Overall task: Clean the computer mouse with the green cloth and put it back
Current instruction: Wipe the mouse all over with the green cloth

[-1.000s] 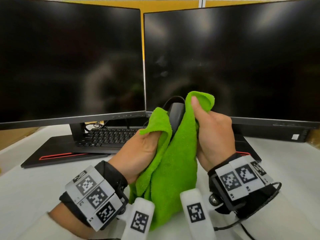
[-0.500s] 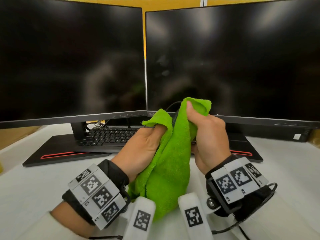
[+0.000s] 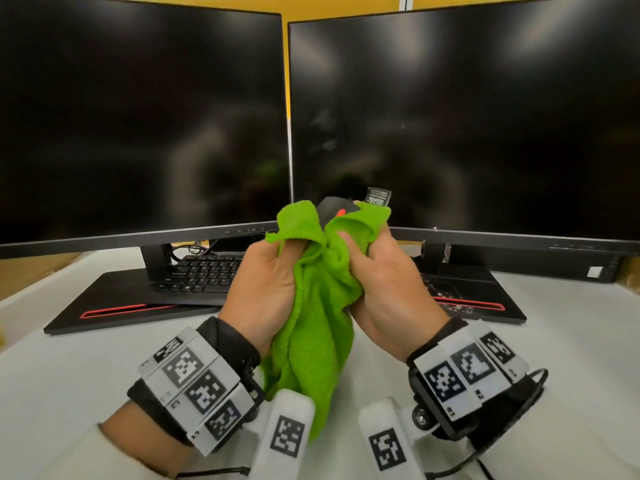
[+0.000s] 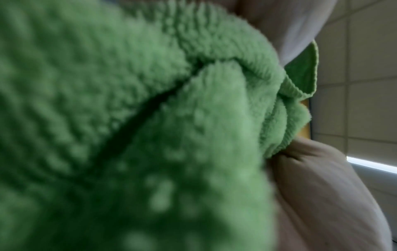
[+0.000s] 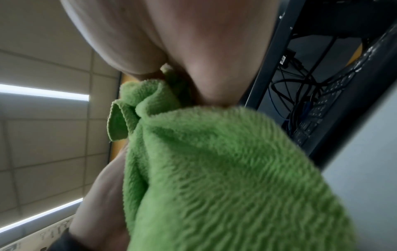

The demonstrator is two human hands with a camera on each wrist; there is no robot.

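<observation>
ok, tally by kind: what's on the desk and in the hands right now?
Monitors: 2 (left, right)
Keyboard: 1
Mouse: 1
Green cloth: 1
Hands: 2 (left hand, right hand), both gripping the cloth around the mouse
Total: 7

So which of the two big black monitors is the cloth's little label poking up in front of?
The right-hand black monitor; the green cloth's label overlaps its screen.

The head view is evenly bright and sharp, its wide lens bowing both monitors [image 3: 464, 119], whose dark screens carry soft glare. Both wrist views are dimmer; the green cloth [image 4: 128, 135] blurs nearest the lens, beside ceiling light strips [image 5: 43, 92].
</observation>
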